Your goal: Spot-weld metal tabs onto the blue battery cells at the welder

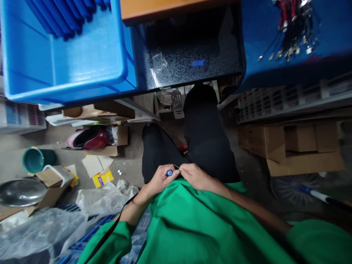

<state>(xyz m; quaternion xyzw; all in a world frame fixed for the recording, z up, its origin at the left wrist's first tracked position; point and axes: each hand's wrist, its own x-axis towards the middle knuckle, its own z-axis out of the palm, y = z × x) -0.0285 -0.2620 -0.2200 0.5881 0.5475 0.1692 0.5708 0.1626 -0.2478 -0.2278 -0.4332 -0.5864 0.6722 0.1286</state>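
I sit in a green shirt and black trousers, with both hands together over my lap. My left hand (160, 179) is closed around a small round blue piece (169, 172). My right hand (195, 176) is closed in a pinch right beside it, holding a thin light wire or pin (176, 167) whose end points at the blue piece. The two hands almost touch. What the thin item is I cannot make out for sure.
Ahead is a dark speckled worktop (189, 55) with a big blue plastic crate (68, 55) on the left and a blue surface with red-and-metal lanyards (294, 29) on the right. Cardboard boxes (299, 148), plastic bags (107, 196), a green bucket (34, 159) and a metal bowl (20, 191) litter the floor.
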